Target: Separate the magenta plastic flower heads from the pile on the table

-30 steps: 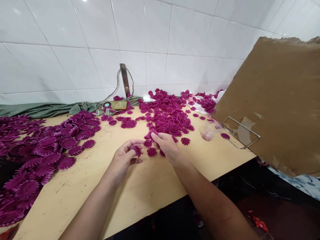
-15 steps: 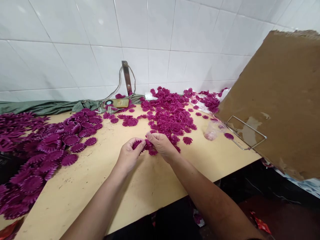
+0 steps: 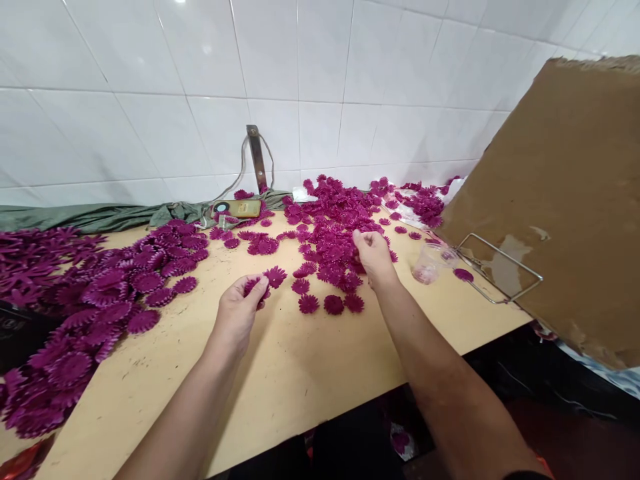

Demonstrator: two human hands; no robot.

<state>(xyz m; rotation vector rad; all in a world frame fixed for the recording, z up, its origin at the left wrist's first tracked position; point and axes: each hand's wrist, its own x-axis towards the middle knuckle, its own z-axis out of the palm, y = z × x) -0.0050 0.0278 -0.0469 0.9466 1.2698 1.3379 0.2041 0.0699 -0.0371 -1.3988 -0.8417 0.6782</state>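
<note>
My left hand is closed around a small stack of purple plastic flower petals above the wooden table. My right hand reaches forward into the loose pile of purple petals at the table's middle back, with fingers curled on a petal there. A few single petals lie on the table between my two hands.
A large heap of stacked purple petals covers the table's left side. A clear plastic cup and a wire frame sit at the right by a big cardboard sheet. A green cloth and a phone-like object lie against the tiled wall.
My hands were together at the table's middle joining petals. My right hand has moved forward and right into the loose pile; my left hand stayed back holding its petals.
</note>
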